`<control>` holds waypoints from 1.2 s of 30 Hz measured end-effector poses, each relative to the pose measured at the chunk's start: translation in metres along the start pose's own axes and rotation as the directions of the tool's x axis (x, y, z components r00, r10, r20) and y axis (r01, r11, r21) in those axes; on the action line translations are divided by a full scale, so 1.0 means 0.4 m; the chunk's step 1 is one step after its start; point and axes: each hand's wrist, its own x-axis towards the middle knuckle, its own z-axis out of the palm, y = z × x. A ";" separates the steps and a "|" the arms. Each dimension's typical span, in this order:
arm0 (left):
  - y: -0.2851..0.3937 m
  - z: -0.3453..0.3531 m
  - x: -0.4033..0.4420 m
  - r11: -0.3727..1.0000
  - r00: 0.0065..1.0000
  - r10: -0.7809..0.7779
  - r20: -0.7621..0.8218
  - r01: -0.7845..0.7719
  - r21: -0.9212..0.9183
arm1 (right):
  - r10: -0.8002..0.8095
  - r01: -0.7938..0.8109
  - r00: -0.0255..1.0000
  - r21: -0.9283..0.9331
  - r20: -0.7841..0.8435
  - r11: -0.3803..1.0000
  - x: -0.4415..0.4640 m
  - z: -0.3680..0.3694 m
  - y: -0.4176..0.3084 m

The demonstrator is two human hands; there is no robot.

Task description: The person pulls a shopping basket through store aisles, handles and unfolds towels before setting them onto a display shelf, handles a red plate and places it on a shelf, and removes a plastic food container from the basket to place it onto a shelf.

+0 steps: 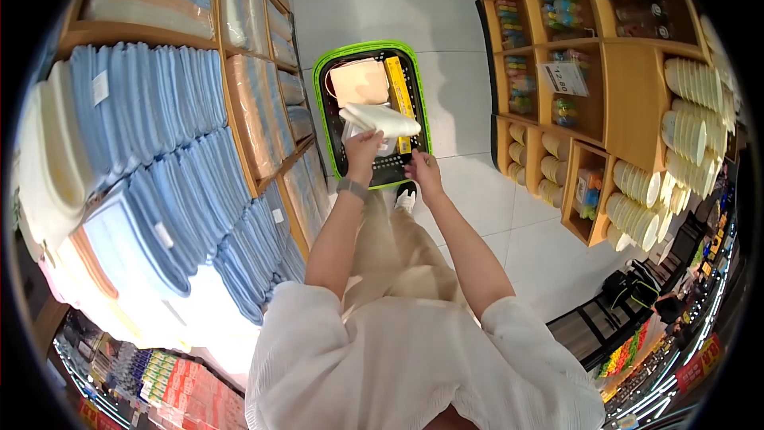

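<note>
My left hand (364, 150), with a watch (352, 188) on its wrist, grips the near left end of a folded white towel (383, 120). The towel lies over the middle of a black shopping basket (422, 95) with a bright green rim. Beside the basket's near right corner is my right hand (426, 173), fingers loosely bent and apart, nothing visible in them. In the basket are a peach-coloured item with a loop handle (359, 82) and a long yellow box (400, 97). A clear plastic wrapping (388, 146) shows partly under the towel.
Shelves of folded blue towels (151, 103) rise close on my left, with packaged towels (259, 107) nearer the aisle. On the right, wooden cubbies (549, 56) hold small colourful goods and stacked pale bowls (637, 191). My shoe (406, 197) stands against the basket's near side.
</note>
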 end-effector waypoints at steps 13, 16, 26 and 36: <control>0.048 -0.015 -0.708 0.999 0.958 -0.028 0.284 0.018 0.038 | -0.160 0.093 0.978 0.413 0.130 0.906 -0.464 -0.308 -0.116; 0.101 0.011 -0.784 0.999 0.957 -0.018 0.289 0.003 0.052 | -0.249 0.171 0.948 0.342 0.200 0.924 -0.554 -0.373 -0.196; 0.240 0.004 -1.031 0.876 0.917 0.374 0.135 -0.398 0.271 | -0.593 0.679 0.711 -0.151 0.378 0.718 -0.744 -0.482 -0.333; 0.247 -0.126 -1.131 0.938 0.939 0.315 0.141 -0.330 0.103 | -0.563 0.649 0.750 -0.224 0.348 0.727 -0.918 -0.361 -0.333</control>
